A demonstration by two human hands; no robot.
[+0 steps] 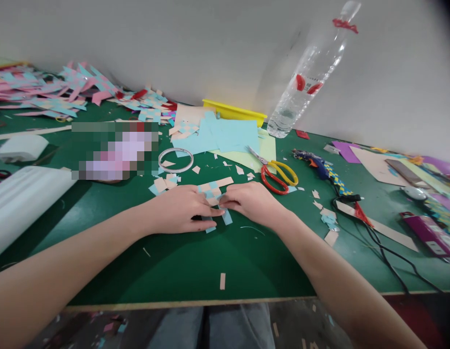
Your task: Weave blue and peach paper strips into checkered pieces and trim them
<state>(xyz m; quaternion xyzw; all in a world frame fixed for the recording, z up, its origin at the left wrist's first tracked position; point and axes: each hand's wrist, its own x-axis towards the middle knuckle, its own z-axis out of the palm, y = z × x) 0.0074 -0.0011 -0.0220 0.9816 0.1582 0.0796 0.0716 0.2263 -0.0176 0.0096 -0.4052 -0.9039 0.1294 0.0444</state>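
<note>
I have the weave (212, 192), blue and peach paper, just in from the near edge of the counter (188, 271), between the two hands; 12 o'clock is toward the wall (196, 39). One peach strip points out to 2 o'clock, and a blue strip points to 5. The fingers cover too much for me to tell the long axis of the whole piece.

From 8 o'clock the left hand (179, 208) lies over it, thumb apart from the forefinger; whether it grips, I cannot tell. From 3 o'clock the right hand (250, 201) pinches its edge.

The counter is green and littered with clippings. I see a ring (186, 169) between 10 and 11, scissors (265, 169) at 2 with tips aimed between 10 and 11, blue sheets (239, 133) past 12, a bottle (299, 82) at 1, and a paper heap (79, 82) at 10. The wall is plain grey; more scraps dot the dark floor (137, 334) at 7.
</note>
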